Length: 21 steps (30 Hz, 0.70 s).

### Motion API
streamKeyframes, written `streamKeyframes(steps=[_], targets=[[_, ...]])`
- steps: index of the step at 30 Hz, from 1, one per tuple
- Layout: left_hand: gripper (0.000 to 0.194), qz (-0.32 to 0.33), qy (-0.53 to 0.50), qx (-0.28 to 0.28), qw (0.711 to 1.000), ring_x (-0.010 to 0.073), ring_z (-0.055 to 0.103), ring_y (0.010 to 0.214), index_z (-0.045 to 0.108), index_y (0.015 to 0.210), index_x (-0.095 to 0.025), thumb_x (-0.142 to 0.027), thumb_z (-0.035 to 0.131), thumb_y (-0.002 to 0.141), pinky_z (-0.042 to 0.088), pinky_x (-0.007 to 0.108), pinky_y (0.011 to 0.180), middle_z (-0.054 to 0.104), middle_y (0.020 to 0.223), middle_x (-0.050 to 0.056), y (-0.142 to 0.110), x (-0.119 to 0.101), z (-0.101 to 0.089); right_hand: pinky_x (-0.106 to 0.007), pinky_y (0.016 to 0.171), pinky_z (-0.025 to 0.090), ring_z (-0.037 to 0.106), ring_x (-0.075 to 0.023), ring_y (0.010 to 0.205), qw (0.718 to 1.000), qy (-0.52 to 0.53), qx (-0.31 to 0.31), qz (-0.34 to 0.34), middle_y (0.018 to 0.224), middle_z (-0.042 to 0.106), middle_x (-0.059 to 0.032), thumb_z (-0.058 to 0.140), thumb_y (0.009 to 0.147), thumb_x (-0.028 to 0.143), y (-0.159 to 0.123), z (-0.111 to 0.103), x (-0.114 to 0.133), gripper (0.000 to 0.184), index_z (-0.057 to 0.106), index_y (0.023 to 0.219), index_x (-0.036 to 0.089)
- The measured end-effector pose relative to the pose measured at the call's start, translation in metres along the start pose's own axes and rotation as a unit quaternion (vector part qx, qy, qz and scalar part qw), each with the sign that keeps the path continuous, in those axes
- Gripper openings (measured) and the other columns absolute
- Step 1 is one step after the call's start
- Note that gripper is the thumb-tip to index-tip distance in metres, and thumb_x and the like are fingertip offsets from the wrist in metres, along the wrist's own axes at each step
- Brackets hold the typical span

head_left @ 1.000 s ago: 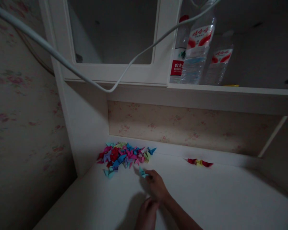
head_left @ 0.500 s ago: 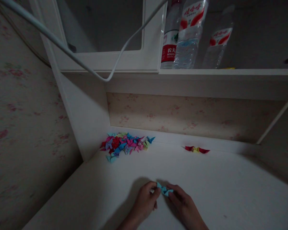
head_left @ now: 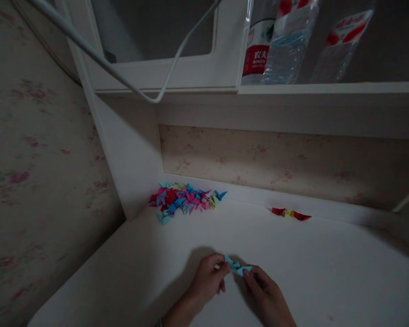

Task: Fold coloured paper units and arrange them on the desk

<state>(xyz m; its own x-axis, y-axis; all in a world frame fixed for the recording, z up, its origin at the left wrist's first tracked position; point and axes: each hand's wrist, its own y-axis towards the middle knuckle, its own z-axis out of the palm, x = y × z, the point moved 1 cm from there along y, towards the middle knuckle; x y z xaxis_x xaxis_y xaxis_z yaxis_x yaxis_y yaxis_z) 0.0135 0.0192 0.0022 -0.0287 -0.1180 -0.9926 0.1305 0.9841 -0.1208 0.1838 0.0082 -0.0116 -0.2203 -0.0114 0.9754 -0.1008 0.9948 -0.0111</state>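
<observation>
A small light-blue folded paper piece (head_left: 237, 268), like an origami crane, is held between my two hands just above the white desk. My left hand (head_left: 209, 276) pinches its left end between thumb and fingers. At the opposite end, the thumb and fingers of my right hand (head_left: 264, 290) close on the paper. Beyond my hands, at the back left, lies a heap of colourful folded paper pieces (head_left: 187, 198) in pink, red, blue, purple and green. A few red and yellow folded papers (head_left: 291, 214) rest by the desk's back edge to the right.
Over the white desk (head_left: 177, 245) runs a shelf (head_left: 327, 88) with plastic bottles (head_left: 288, 52) on it. A white cable (head_left: 122, 81) hangs across the cabinet (head_left: 167, 77). Floral wallpaper (head_left: 37, 181) covers the wall at the left.
The view has shifted, so the shelf and bottles sit higher and further right. My right hand has moved slightly outward, and the light-blue paper looks more stretched between my hands.
</observation>
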Motion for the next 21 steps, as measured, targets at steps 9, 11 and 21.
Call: streamKeyframes(steps=[9, 11, 21], targets=[[0.053, 0.009, 0.013, -0.016, 1.0, 0.0058, 0.036, 0.032, 0.063, 0.088, -0.013, -0.064, 0.055, 0.073, 0.025, 0.016, 0.029, 0.047, 0.047, -0.007, 0.007, 0.016, 0.0, -0.024, 0.054, 0.035, 0.044, -0.0139, 0.059, 0.999, -0.013, 0.002, -0.033, 0.061, 0.049, 0.003, 0.051, 0.083, 0.056, -0.001, 0.002, -0.003, 0.04, 0.063, 0.077, 0.018], [0.055, 0.014, 0.016, -0.013, 1.0, 0.0062, 0.037, 0.034, 0.065, 0.088, -0.012, -0.065, 0.057, 0.072, 0.027, 0.016, 0.03, 0.047, 0.047, -0.006, 0.007, 0.016, -0.001, -0.023, 0.054, 0.034, 0.043, -0.0132, 0.058, 1.0, -0.008, -0.002, -0.025, 0.06, 0.047, 0.0039, 0.051, 0.083, 0.056, -0.002, 0.002, -0.002, 0.04, 0.062, 0.076, 0.018], [0.054, 0.013, 0.017, 0.012, 1.0, 0.0082, 0.043, 0.041, 0.068, 0.077, -0.011, -0.064, 0.062, 0.067, 0.031, 0.017, 0.031, 0.048, 0.05, -0.004, 0.005, 0.007, -0.001, -0.023, 0.05, 0.032, 0.04, -0.013, 0.054, 1.0, -0.001, 0.001, -0.02, 0.055, 0.045, 0.0033, 0.049, 0.083, 0.059, -0.004, 0.002, 0.006, 0.045, 0.059, 0.065, 0.018]])
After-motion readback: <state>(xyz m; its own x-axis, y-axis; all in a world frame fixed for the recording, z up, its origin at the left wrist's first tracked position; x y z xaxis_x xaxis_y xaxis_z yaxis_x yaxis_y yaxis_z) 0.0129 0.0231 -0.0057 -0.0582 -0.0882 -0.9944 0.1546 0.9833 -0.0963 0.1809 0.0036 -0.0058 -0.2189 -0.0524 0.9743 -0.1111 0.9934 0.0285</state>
